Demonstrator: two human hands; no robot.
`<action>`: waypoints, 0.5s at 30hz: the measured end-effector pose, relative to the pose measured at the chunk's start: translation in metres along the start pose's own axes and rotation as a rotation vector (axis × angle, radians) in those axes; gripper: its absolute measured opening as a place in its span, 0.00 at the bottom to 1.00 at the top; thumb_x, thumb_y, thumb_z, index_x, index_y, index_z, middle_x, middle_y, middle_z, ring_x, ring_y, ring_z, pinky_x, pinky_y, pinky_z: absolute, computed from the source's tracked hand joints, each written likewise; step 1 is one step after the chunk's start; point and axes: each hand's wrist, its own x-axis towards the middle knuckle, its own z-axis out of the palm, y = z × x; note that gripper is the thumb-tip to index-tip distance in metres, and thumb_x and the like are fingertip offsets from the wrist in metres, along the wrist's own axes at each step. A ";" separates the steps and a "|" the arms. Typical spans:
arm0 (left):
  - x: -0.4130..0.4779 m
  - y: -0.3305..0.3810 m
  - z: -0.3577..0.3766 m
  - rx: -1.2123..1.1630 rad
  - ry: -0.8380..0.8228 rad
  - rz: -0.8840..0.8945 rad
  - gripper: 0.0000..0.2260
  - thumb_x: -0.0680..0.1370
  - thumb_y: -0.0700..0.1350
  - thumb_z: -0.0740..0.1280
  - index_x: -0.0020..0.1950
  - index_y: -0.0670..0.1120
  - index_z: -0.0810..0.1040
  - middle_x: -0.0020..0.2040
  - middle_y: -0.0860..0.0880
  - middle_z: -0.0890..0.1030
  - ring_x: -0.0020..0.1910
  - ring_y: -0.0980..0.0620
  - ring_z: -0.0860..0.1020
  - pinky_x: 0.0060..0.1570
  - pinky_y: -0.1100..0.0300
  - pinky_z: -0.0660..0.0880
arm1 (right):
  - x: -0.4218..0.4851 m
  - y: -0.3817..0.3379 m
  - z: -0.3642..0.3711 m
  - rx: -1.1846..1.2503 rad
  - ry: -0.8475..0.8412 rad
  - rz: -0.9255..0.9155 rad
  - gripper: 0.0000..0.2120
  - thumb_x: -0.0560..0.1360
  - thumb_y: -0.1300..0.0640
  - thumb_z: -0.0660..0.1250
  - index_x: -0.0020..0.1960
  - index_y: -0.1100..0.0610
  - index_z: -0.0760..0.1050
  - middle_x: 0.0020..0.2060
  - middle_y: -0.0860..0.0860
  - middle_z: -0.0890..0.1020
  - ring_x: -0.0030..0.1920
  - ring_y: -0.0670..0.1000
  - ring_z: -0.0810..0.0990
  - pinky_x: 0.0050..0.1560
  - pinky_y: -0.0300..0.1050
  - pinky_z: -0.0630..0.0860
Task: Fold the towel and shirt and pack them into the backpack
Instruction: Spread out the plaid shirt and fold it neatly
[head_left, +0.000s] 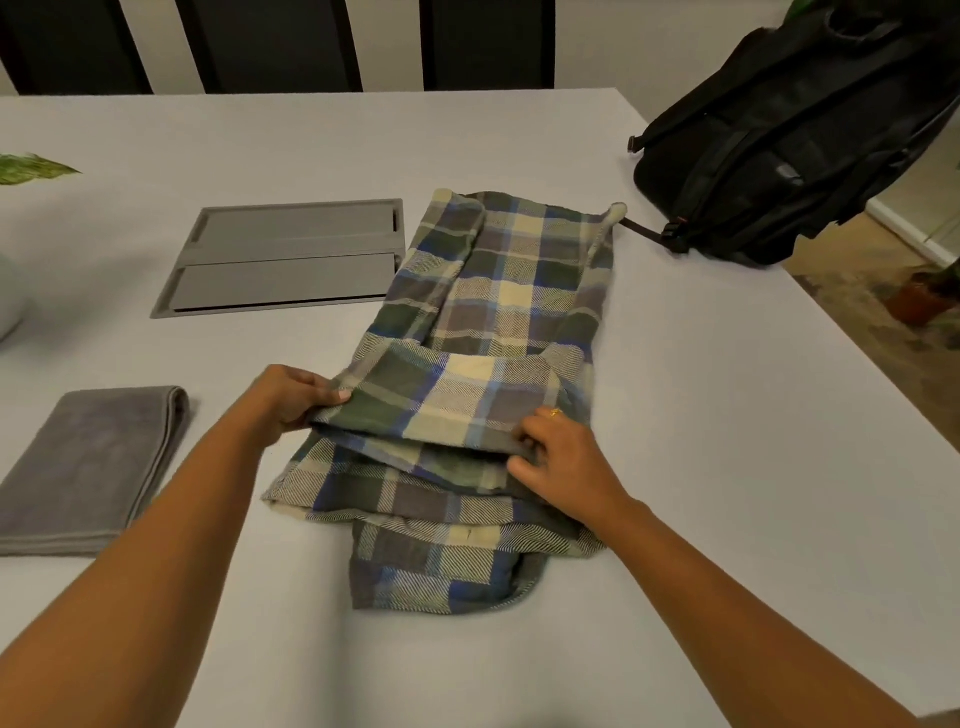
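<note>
One plaid shirt (498, 291), one folded gray towel (88, 467) and one black backpack (779, 156) lie on the white table (727, 415). The backpack, far right, is cut off by the frame. The left hand (291, 400) pinches the left end of the shirt's near fold and the right hand (566, 457) grips its right end, with some fingertips hidden by cloth. The towel lies near left, apart from both hands.

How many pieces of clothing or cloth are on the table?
2. A folded grey towel lies near left; a plaid shirt lies in the middle, gripped by the left hand and right hand. The backpack may hide more.
</note>
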 end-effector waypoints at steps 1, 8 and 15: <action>0.000 -0.001 -0.008 -0.011 0.021 0.002 0.06 0.71 0.37 0.72 0.36 0.39 0.76 0.35 0.44 0.75 0.33 0.49 0.73 0.22 0.67 0.74 | 0.004 -0.007 0.002 0.021 -0.005 -0.031 0.07 0.70 0.58 0.69 0.46 0.60 0.77 0.40 0.49 0.74 0.42 0.49 0.74 0.43 0.43 0.73; 0.018 -0.056 -0.027 0.144 0.185 -0.068 0.09 0.70 0.34 0.73 0.49 0.35 0.80 0.38 0.41 0.79 0.35 0.45 0.76 0.27 0.65 0.76 | 0.006 -0.028 0.048 0.023 -0.388 0.023 0.14 0.76 0.55 0.66 0.59 0.60 0.77 0.47 0.53 0.75 0.42 0.49 0.74 0.49 0.42 0.74; -0.014 -0.072 0.037 0.498 0.485 0.413 0.12 0.76 0.44 0.66 0.57 0.40 0.78 0.59 0.39 0.76 0.60 0.39 0.71 0.57 0.47 0.68 | 0.010 0.001 0.017 0.182 -0.029 0.178 0.08 0.77 0.59 0.64 0.53 0.57 0.80 0.45 0.51 0.80 0.42 0.46 0.76 0.44 0.34 0.72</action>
